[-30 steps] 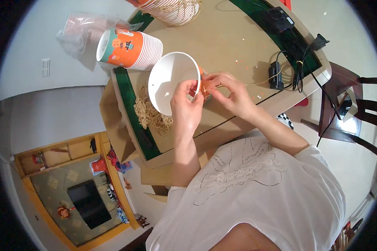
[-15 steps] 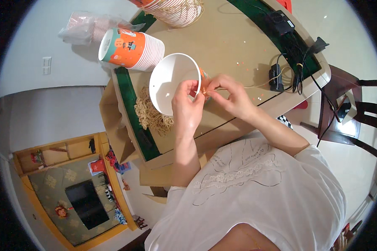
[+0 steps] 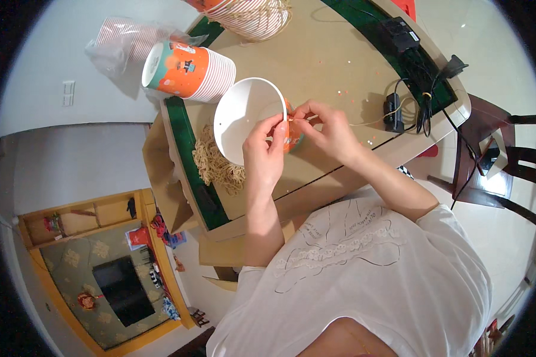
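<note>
Above the surface [image 3: 304, 59], the cup [image 3: 244, 119] is being pinched at its rim by the left hand [image 3: 264, 146] and string [image 3: 369, 124], apparently, by the right hand [image 3: 330, 131], both grips closed, its fastening seemingly unfinished, the strung stack [image 3: 262, 21] looking done, the bare stack [image 3: 205, 71] being left.

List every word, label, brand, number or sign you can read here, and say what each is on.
None that I can quote:
White shirt: small dark lettering on the chest, too small to read surely.
Stack of orange-and-teal paper cups: printed pictures; any lettering is too small to read.
White cup in the left hand: no words visible inside; its printed outside is mostly turned away.
</note>
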Available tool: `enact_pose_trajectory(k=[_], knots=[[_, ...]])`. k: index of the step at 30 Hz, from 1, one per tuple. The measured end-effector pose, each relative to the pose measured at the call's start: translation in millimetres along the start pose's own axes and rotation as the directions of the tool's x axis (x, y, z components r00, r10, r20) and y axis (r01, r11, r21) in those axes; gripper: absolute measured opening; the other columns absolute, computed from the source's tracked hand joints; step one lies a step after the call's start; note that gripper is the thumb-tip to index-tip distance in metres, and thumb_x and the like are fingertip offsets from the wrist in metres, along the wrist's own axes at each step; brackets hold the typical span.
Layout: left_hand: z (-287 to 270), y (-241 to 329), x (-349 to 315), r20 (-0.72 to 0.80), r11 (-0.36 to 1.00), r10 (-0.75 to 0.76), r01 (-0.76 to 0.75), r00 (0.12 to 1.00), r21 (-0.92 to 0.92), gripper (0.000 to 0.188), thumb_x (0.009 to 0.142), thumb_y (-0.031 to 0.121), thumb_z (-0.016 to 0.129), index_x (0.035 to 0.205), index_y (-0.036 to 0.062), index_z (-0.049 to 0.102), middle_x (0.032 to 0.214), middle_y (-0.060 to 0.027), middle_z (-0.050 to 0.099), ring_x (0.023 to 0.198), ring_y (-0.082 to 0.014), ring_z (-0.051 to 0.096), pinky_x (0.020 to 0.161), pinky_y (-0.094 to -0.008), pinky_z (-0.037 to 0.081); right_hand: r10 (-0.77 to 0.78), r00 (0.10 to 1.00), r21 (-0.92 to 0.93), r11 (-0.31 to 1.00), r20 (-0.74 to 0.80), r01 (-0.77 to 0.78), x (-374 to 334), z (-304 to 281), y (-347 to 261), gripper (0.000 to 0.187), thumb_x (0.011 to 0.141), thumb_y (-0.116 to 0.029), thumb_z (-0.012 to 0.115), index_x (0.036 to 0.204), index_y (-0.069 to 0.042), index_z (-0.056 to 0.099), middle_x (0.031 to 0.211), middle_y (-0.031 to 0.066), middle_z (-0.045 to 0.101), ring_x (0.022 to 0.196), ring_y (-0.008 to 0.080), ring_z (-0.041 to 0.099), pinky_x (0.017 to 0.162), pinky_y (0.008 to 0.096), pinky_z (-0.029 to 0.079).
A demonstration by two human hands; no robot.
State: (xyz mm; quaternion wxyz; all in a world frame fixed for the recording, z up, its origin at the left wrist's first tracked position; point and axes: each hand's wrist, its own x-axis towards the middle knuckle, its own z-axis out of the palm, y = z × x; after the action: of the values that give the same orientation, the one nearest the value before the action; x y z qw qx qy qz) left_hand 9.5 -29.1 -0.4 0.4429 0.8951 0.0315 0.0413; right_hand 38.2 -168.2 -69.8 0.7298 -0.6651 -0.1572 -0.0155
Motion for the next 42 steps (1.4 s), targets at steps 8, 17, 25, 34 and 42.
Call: enact_pose_trajectory(k=[8, 17, 25, 34, 42], knots=[[-1, -5, 6, 0.004, 1.0, 0.028, -0.028, 1.0, 0.012, 0.021, 0.09, 0.007, 0.051, 0.106, -0.0003, 0.063, 0.09, -0.0162, 0.066, 0.079, -0.0193, 0.063, 0.072, -0.0304, 0.048, -0.055, 0.998, -0.073, 0.996, 0.009, 0.055, 4, -3, -3, 0.008, 0.085, -0.006, 0.059, 0.09, 0.0, 0.058, 0.081, 0.0069, 0.062, 0.072, 0.0118, 0.061, 0.067, 0.0265, 0.052], [-3, -4, 7, 0.017, 0.999, 0.006, -0.006, 1.0, 0.034, 0.021, 0.089, 0.006, 0.051, 0.105, -0.0002, 0.063, 0.09, -0.0158, 0.066, 0.077, -0.0198, 0.063, 0.07, -0.0303, 0.048, 0.013, 1.0, -0.169, 0.986, -0.002, -0.013, 5, -4, -15, 0.01, 0.085, -0.012, 0.06, 0.087, -0.003, 0.058, 0.051, 0.002, 0.041, 0.048, 0.0074, 0.036, 0.045, 0.0253, 0.032], [-6, 3, 7, 0.007, 0.998, 0.003, -0.003, 1.0, 0.067, 0.019, 0.086, 0.004, 0.054, 0.102, -0.0006, 0.064, 0.087, -0.0159, 0.066, 0.073, -0.0202, 0.063, 0.066, -0.0307, 0.049, -0.024, 1.0, -0.226, 0.974, -0.012, 0.02, 7, -1, -11, 0.01, 0.083, -0.012, 0.062, 0.085, -0.002, 0.061, 0.052, 0.0057, 0.046, 0.046, 0.0109, 0.039, 0.046, 0.0271, 0.035], [-9, 13, 15, 0.07, 0.968, 0.147, -0.157, 0.987, 0.193, 0.021, 0.081, -0.001, 0.058, 0.1, 0.0018, 0.067, 0.082, -0.01, 0.066, 0.068, -0.0133, 0.06, 0.062, -0.0256, 0.047, 0.082, 0.995, -0.263, 0.962, 0.048, -0.066, 11, -4, -19, 0.013, 0.082, -0.015, 0.062, 0.085, -0.003, 0.06, 0.074, 0.0147, 0.063, 0.066, 0.0289, 0.063, 0.059, 0.0372, 0.049], [-10, 6, 22, 0.049, 0.959, 0.19, -0.196, 0.981, 0.206, 0.005, 0.085, 0.005, 0.055, 0.085, 0.0016, 0.058, 0.074, -0.0113, 0.062, 0.062, -0.0219, 0.061, 0.059, -0.0336, 0.046, 0.078, 0.992, -0.302, 0.952, 0.099, -0.045, 9, -14, -36, 0.016, 0.082, -0.011, 0.061, 0.094, -0.003, 0.056, 0.075, 0.0161, 0.062, 0.067, 0.0307, 0.062, 0.059, 0.0365, 0.049]])
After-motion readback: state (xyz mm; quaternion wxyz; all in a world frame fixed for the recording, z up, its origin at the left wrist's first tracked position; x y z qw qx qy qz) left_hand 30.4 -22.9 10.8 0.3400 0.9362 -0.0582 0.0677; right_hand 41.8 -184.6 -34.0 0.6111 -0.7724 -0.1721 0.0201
